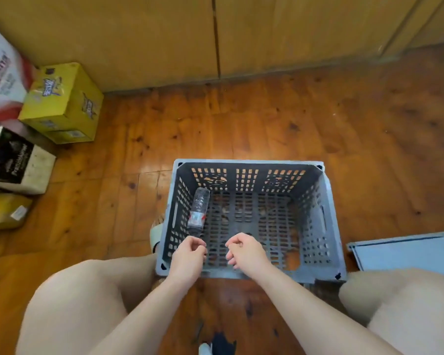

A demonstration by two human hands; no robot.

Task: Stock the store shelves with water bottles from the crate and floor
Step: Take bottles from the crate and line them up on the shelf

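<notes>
I see the grey crate (251, 219) on the wooden floor, one water bottle (199, 212) lying along its left wall, long axis running away from me. My left hand (189, 254) hovers just short of its near end, nearer than my right hand (246, 252); both grips loosely curled, empty.

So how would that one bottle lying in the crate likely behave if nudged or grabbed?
The water bottle lies on its side against the crate wall, so it would probably roll if pushed. Its clear ribbed plastic looks thin and may flex when squeezed. Whether it is full is unclear.
</notes>
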